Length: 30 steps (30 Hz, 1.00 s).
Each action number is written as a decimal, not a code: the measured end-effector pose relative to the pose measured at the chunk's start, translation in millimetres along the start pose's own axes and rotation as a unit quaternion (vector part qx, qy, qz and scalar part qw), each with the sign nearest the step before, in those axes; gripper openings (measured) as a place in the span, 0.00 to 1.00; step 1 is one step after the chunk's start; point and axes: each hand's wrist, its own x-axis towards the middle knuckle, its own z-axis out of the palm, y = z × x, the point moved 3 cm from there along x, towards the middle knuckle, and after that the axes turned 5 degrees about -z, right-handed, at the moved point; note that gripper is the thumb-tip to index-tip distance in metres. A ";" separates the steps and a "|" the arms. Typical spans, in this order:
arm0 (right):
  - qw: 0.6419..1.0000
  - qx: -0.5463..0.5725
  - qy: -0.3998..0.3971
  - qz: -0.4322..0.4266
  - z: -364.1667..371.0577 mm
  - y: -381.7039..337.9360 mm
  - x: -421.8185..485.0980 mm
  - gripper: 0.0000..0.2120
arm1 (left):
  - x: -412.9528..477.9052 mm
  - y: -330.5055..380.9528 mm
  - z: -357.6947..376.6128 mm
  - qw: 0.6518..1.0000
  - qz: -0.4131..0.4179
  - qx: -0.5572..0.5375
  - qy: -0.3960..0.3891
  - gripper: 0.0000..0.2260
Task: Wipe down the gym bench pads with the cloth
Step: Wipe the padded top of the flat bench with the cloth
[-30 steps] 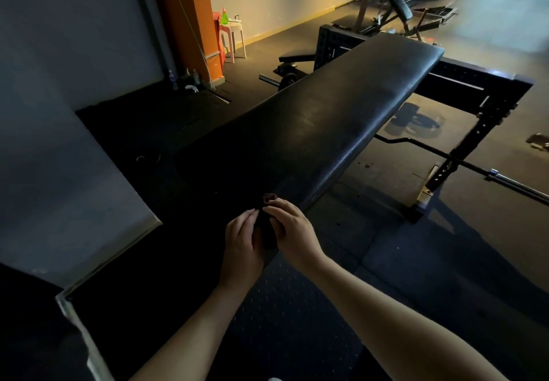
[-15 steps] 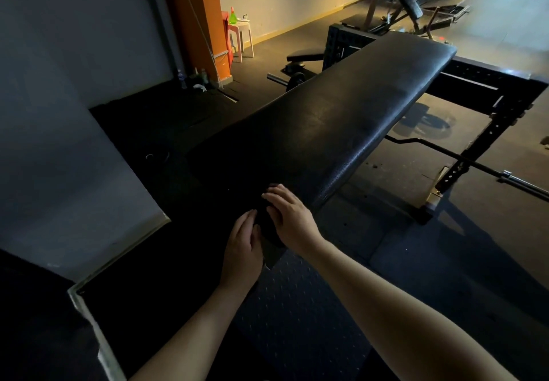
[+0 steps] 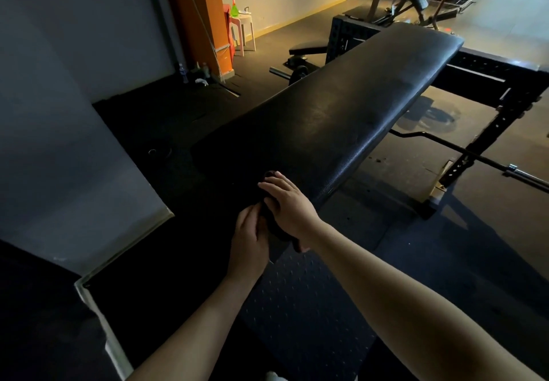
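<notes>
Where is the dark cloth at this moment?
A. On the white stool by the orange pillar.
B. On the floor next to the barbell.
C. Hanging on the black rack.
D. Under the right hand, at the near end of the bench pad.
D: the dark cloth shows beneath the right hand, which lies over it at the near end of the bench pad.

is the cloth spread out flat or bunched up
Bunched up: the cloth is a wad gripped under the right hand at the near end of the bench pad.
</notes>
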 end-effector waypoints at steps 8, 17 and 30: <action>0.993 0.032 0.108 0.035 -26.0 57.0 -41.5 0.17 | -1.3 24.0 34.6 0.983 0.116 0.136 -0.027 0.16; 0.976 -0.001 0.149 0.161 -39.2 53.1 -55.7 0.18 | -1.1 25.0 38.7 0.980 0.119 0.157 0.006 0.16; 0.931 0.136 0.208 0.269 -47.7 77.1 -47.5 0.17 | 22.4 54.1 61.7 0.955 0.194 0.224 -0.019 0.17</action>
